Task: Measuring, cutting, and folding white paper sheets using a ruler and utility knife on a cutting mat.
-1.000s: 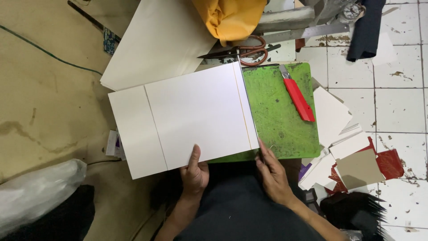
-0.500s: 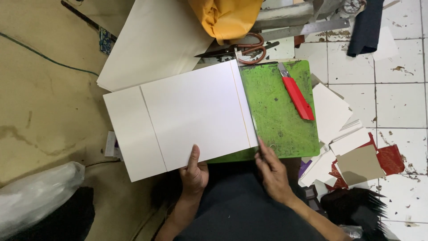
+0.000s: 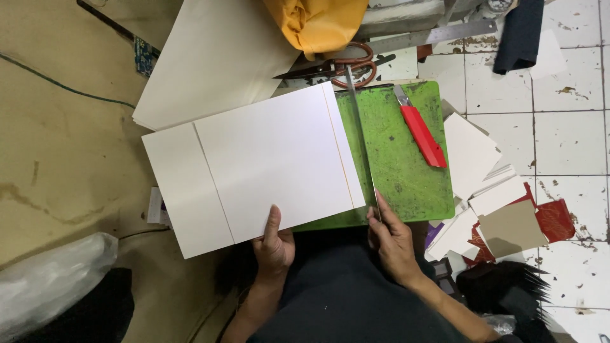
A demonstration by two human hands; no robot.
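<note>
Left hand (image 3: 274, 244) flat on white card (image 3: 254, 162), thumb up on the near edge, fingers spread, pressing, not pinching. Right hand (image 3: 392, 240) pinching near end of steel ruler (image 3: 361, 136) between thumb and fingers. Card lying half on green mat (image 3: 406, 165), half off over the floor, right edge just beside ruler. Card's long axis running left to right, slightly tilted, left end nearer; pencil lines across it, roughly parallel to ruler. Ruler's long axis running away from the body toward scissors (image 3: 340, 65). Advised: ruler square to marked line, card pinned firmly, fingers clear of edge. Red knife (image 3: 420, 132) idle on mat.
</note>
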